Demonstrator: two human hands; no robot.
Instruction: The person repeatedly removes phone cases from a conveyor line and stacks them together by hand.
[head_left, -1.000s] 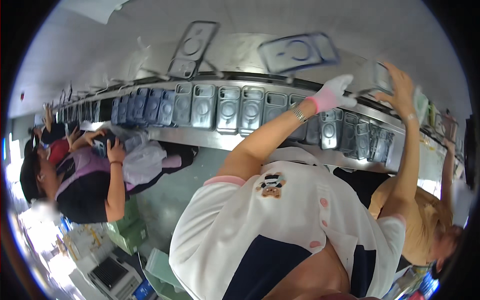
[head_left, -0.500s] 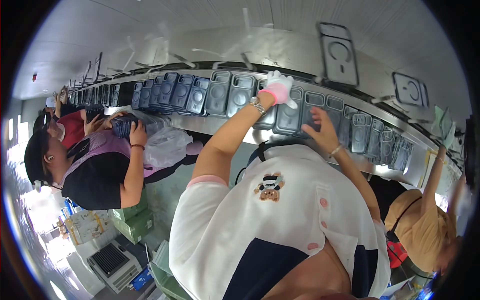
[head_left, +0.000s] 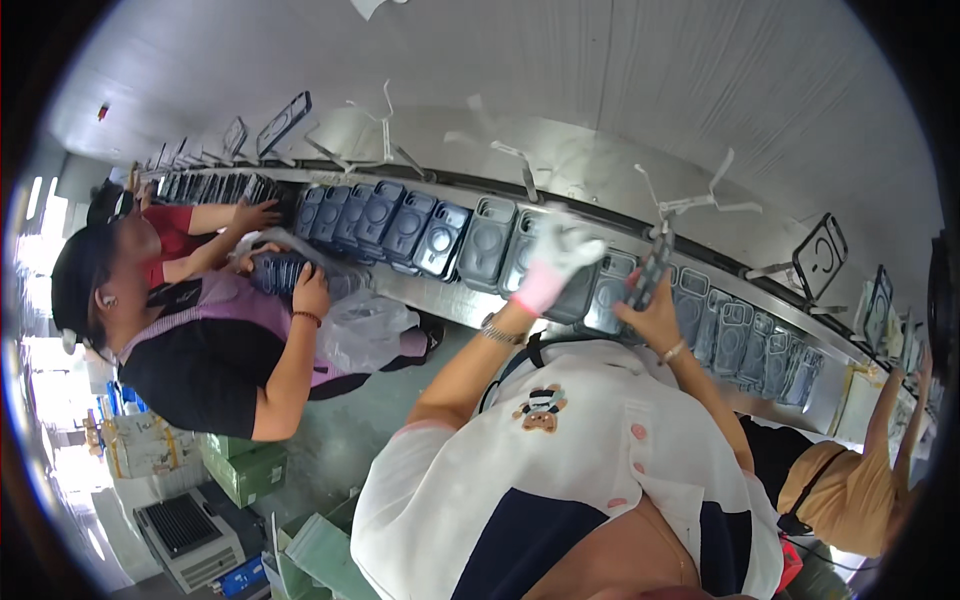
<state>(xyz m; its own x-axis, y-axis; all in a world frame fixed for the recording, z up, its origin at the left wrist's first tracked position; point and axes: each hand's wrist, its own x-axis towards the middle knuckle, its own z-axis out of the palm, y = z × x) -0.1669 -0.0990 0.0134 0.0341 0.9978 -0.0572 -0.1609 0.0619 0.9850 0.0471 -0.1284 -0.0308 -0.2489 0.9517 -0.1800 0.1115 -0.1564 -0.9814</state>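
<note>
My right hand (head_left: 654, 308) is bare and closed around a phone case (head_left: 655, 268), seen nearly edge-on below a white forked hook (head_left: 695, 203). My left hand (head_left: 562, 258), in a white glove with a pink cuff, is over the row of cases; motion smears its fingers. Beneath and beside my hands, clear grey phone cases (head_left: 487, 243) with ring marks lie overlapping on a metal ledge (head_left: 428, 293). Farther left in the row lie darker blue cases (head_left: 408, 228).
More hooks (head_left: 522, 168) line the rail behind the ledge; a framed case (head_left: 820, 257) hangs at right. To my left, a co-worker (head_left: 215, 375) holds stacked cases (head_left: 275, 272) beside a plastic bag (head_left: 365, 332). Another person (head_left: 835, 490) works at right. Green boxes (head_left: 245, 472) stand lower left.
My right hand was empty with fingers spread; it now holds a phone case. The case that hung on the hook above is off it. My gloved left hand has moved and blurred. The view has shifted.
</note>
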